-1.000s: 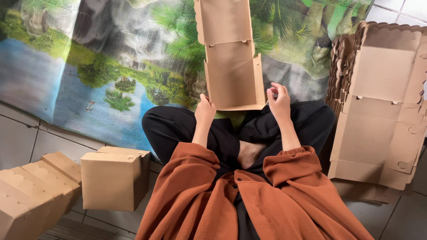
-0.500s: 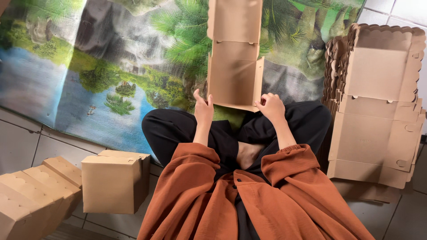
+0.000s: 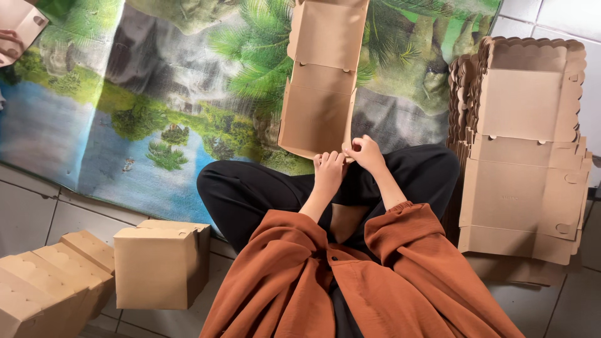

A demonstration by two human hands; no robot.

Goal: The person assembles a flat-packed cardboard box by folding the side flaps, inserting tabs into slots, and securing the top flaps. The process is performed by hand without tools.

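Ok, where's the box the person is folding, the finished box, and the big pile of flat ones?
Half-folded cardboard box [image 3: 316, 119], head view, on its inner bottom panel.
Finished cardboard box [image 3: 156, 266], head view, on its front side.
Stack of flat cardboard blanks [image 3: 523, 188], head view, on the top sheet's middle panel.

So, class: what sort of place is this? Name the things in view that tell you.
Probably a home or small workshop floor used for folding boxes by hand. A stack of flat cardboard blanks lies beside the seated person, finished boxes sit on the tiles, and both hands work a cardboard blank over a printed landscape mat.
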